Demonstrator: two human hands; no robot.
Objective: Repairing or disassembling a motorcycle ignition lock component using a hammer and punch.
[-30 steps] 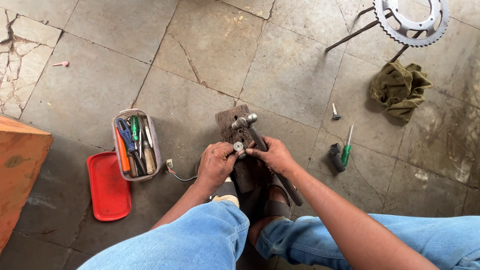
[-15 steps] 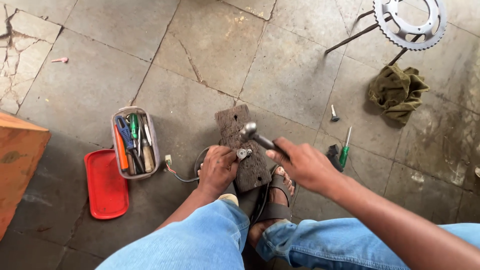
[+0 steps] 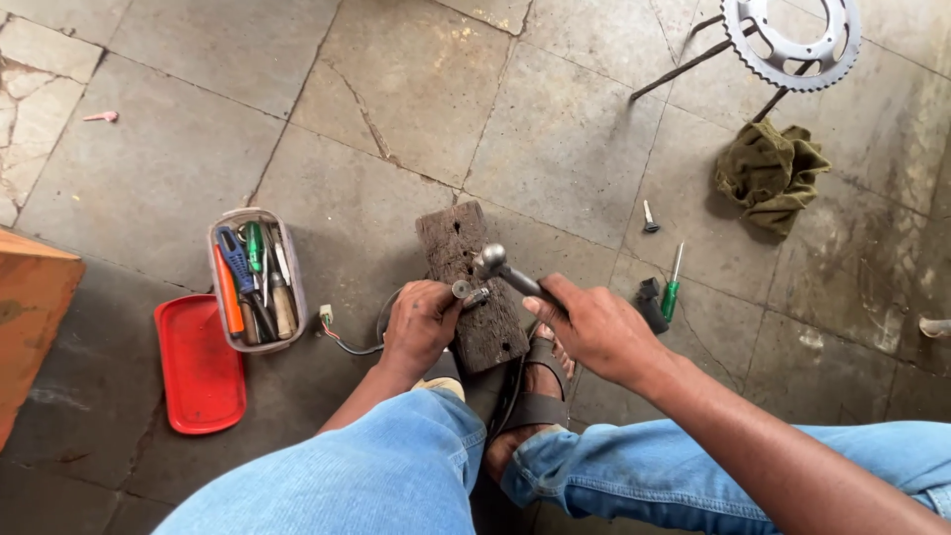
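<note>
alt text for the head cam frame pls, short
A seated person's right hand holds a ball-peen hammer over a small metal part that the left hand steadies on a worn wooden block. A tool tub, red lid, green screwdriver, rag and sprocket lie on the stone floor.

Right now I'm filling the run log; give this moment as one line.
left hand: steadies small metal part on wooden block | right hand: grips hammer over part | tool box: beside
</note>
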